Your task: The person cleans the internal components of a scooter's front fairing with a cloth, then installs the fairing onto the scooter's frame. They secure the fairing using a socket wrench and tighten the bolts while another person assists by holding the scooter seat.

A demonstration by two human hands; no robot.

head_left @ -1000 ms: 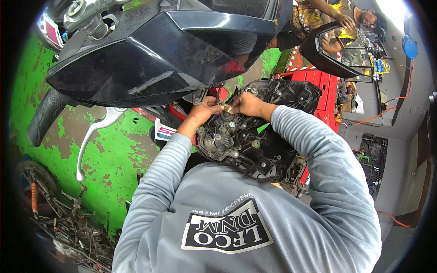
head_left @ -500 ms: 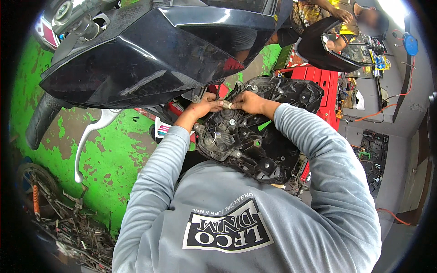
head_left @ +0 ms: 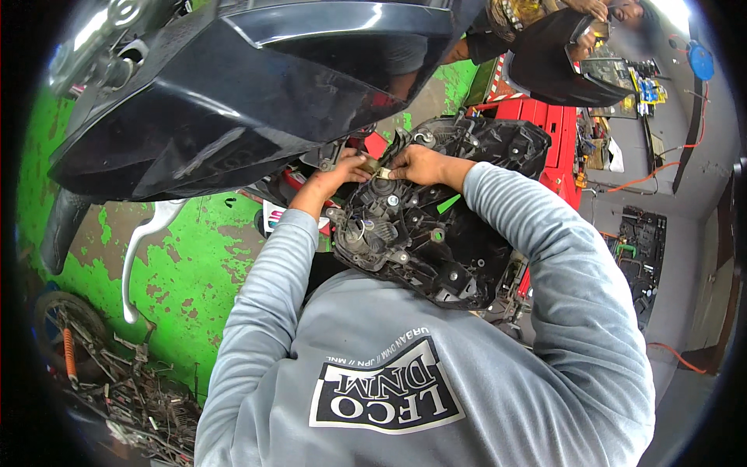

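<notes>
A black motorcycle headlight assembly, its back side facing up with sockets and screws, lies in front of my body. Over its upper left part my hands meet. Between the fingertips of my right hand is a small pale piece, which looks like a connector. My left hand is closed at a small brownish piece right beside it. Whether the two pieces are joined I cannot tell. Close above my hands hangs the glossy black body panel of a motorcycle.
A white lever and a black handlebar grip stick out at the left. Behind the assembly is a red cabinet. Another person holds a black panel at upper right. A dirty engine with parts stands at lower left.
My hands have shifted slightly left and up, and the pale and brownish pieces now show more between them. The other person's black panel has moved up a little in view.
</notes>
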